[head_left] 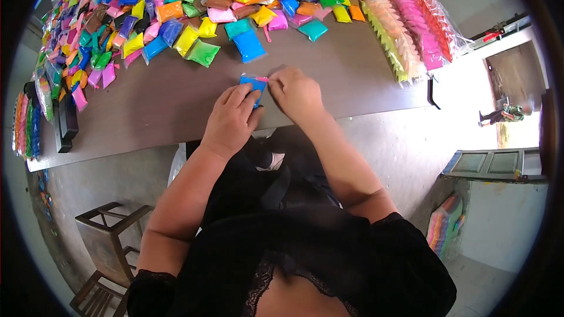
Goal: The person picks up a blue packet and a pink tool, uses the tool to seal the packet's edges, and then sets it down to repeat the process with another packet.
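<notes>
My left hand grips a small blue clay packet near the front edge of the table, thumb and fingers closed around it. At the packet's upper right corner, my right hand pinches a thin pink strip; its far end is hidden by the fingers. Just beyond my hands lies another blue packet, with a teal packet behind it. A bright green packet lies to the left of these.
A large heap of coloured packets covers the back of the brown table. Bagged rows of packets stand at the right end, more at the left. A wooden chair stands lower left. Another person is outside the doorway.
</notes>
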Action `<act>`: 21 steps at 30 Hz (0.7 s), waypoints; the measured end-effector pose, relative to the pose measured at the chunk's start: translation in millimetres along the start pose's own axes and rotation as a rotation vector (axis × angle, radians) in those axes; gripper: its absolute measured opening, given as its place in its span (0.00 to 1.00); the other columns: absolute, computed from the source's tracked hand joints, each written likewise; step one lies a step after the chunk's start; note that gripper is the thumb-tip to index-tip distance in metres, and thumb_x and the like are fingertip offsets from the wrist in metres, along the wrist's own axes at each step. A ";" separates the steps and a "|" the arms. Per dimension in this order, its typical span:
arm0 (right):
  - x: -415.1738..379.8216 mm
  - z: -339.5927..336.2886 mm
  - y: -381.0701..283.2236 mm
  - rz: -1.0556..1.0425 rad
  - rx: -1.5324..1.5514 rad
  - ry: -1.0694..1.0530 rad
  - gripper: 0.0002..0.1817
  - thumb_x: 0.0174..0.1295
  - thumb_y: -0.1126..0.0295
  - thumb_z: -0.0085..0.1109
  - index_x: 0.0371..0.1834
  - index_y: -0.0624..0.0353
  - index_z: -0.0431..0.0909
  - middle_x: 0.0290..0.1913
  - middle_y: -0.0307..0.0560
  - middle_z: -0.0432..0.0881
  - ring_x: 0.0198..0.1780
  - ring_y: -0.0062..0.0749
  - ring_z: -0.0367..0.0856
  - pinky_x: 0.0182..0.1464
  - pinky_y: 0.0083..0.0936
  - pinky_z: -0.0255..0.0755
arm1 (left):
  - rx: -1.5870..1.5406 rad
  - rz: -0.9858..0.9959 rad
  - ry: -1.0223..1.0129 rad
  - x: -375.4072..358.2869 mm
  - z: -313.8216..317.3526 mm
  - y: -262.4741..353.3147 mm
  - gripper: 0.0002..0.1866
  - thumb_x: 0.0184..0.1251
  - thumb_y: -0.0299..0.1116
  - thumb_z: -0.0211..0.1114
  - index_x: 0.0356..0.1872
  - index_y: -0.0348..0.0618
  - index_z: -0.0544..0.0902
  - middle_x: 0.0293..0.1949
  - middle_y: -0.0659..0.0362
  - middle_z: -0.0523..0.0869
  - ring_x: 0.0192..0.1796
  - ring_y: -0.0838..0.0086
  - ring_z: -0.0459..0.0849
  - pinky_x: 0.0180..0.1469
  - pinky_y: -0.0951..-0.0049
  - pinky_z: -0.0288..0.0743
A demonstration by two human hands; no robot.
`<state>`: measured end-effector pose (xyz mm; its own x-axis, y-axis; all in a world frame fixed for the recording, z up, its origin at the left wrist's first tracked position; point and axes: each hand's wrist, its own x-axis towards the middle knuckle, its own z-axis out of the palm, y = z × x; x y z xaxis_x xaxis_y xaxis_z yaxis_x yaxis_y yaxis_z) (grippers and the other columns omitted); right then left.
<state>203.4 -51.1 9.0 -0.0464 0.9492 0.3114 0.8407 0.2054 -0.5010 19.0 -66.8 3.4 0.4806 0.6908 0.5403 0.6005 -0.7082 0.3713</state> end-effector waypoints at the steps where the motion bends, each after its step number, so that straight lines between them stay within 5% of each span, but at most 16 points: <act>1: 1.4 -2.2 -1.0 -0.006 0.001 0.002 0.06 0.62 0.64 0.59 0.33 0.53 0.82 0.38 0.45 0.83 0.39 0.46 0.83 0.39 0.40 0.78 | -0.017 -0.011 -0.009 -0.7 -0.2 0.5 0.20 0.55 0.28 0.71 0.50 0.37 0.81 0.52 0.53 0.79 0.53 0.56 0.79 0.57 0.60 0.75; 7: 11.5 -2.5 -3.3 -0.155 -0.021 -0.061 0.06 0.62 0.64 0.58 0.34 0.52 0.81 0.38 0.45 0.82 0.38 0.47 0.83 0.38 0.41 0.78 | -0.067 -0.034 -0.015 -0.8 -1.7 2.1 0.20 0.54 0.28 0.72 0.49 0.37 0.81 0.52 0.52 0.79 0.53 0.54 0.78 0.57 0.58 0.74; 10: 21.0 -9.8 5.7 -0.087 -0.024 -0.051 0.07 0.63 0.64 0.59 0.37 0.54 0.82 0.37 0.47 0.83 0.38 0.46 0.83 0.39 0.38 0.77 | -0.082 -0.059 -0.002 1.1 -1.0 -0.4 0.19 0.55 0.28 0.71 0.48 0.37 0.81 0.52 0.51 0.79 0.54 0.53 0.78 0.57 0.57 0.74; 12: 14.9 -8.4 11.3 0.198 0.398 -0.099 0.10 0.65 0.63 0.59 0.44 0.56 0.82 0.39 0.48 0.84 0.41 0.35 0.83 0.46 0.31 0.76 | -0.101 -0.068 -0.002 -3.3 -1.9 -1.8 0.19 0.54 0.28 0.71 0.48 0.37 0.80 0.52 0.51 0.79 0.54 0.53 0.78 0.58 0.57 0.74; 16: 12.2 -10.9 12.0 0.238 0.497 0.004 0.12 0.66 0.64 0.61 0.47 0.59 0.82 0.38 0.48 0.85 0.40 0.27 0.81 0.45 0.26 0.74 | -0.074 -0.106 0.015 3.9 -5.2 -2.6 0.19 0.54 0.25 0.68 0.49 0.40 0.80 0.54 0.52 0.78 0.56 0.53 0.78 0.59 0.56 0.73; 19: 14.6 -17.7 12.4 0.237 0.414 -0.164 0.16 0.62 0.63 0.65 0.49 0.59 0.82 0.35 0.53 0.84 0.37 0.36 0.84 0.43 0.31 0.75 | -0.045 -0.120 -0.027 7.7 -7.7 -2.1 0.19 0.54 0.23 0.65 0.51 0.41 0.80 0.53 0.51 0.79 0.55 0.52 0.78 0.59 0.57 0.73; 21: 17.1 -18.9 13.9 0.409 0.547 -0.288 0.17 0.61 0.64 0.68 0.49 0.62 0.83 0.34 0.47 0.85 0.35 0.27 0.81 0.41 0.27 0.74 | -0.015 -0.120 -0.061 14.1 -8.8 -9.3 0.19 0.55 0.22 0.64 0.51 0.41 0.80 0.52 0.50 0.80 0.55 0.51 0.79 0.59 0.58 0.73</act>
<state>224.5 -36.5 22.6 0.0103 0.9849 -0.1726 0.4359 -0.1598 -0.8857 14.6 -51.7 14.2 0.4438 0.7782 0.4444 0.6469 -0.6214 0.4421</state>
